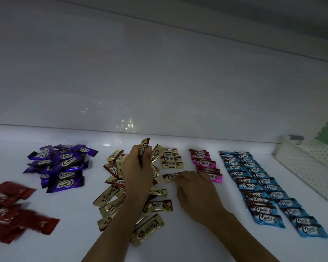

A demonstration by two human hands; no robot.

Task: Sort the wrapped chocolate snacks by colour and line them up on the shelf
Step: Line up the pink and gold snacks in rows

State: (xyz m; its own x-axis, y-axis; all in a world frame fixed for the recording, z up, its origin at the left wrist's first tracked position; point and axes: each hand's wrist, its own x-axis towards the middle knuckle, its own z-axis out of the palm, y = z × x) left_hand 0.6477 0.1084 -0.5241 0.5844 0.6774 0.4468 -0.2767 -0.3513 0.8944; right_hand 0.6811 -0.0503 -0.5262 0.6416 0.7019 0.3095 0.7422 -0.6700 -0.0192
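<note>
Laying out the gold row (171, 157) on the shelf (180, 235), my right hand (195, 188) presses one gold snack (169, 176) flat with loose fingers, and my left hand (138, 167) grips the spare gold snacks (144, 146). Best to nudge it snug and parallel under the row.

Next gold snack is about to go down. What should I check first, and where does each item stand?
1. Next snack in hand: ok. The left hand grips gold snacks upright.
2. Right hand free: not ok. Its fingertips rest on the last snack.
3. Gold row even: not ok. The last snack lies slightly tilted, with a gap from the four above it.
4. Room in front of the row: cannot tell, the right hand covers it.
5. Pink row and blue rows unmixed: ok.
6. Purple pile and red pile lined up: not ok, both are loose heaps.
</note>
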